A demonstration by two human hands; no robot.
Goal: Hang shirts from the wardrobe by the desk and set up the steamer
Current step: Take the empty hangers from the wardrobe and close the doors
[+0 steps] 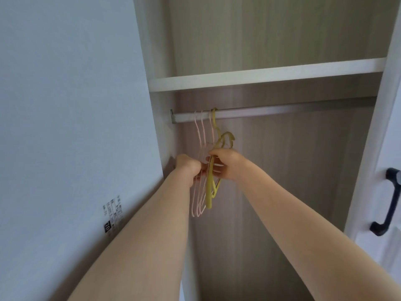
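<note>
Inside the open wardrobe a metal rail [282, 111] runs under a white shelf [260, 74]. Several empty hangers hook over the rail's left end: thin pink hangers [200, 135] and a thicker yellow-green hanger [209, 192]. My left hand [187, 167] grips the pink hangers at their lower part. My right hand [225, 165] holds the yellow-green hanger just to the right, fingers curled round it. No shirt and no steamer is in view.
The wardrobe's white side panel [76, 127] fills the left, with a small printed label [112, 216]. On the right stands the open white door with a black handle [388, 203]. The rail is bare to the right of the hangers.
</note>
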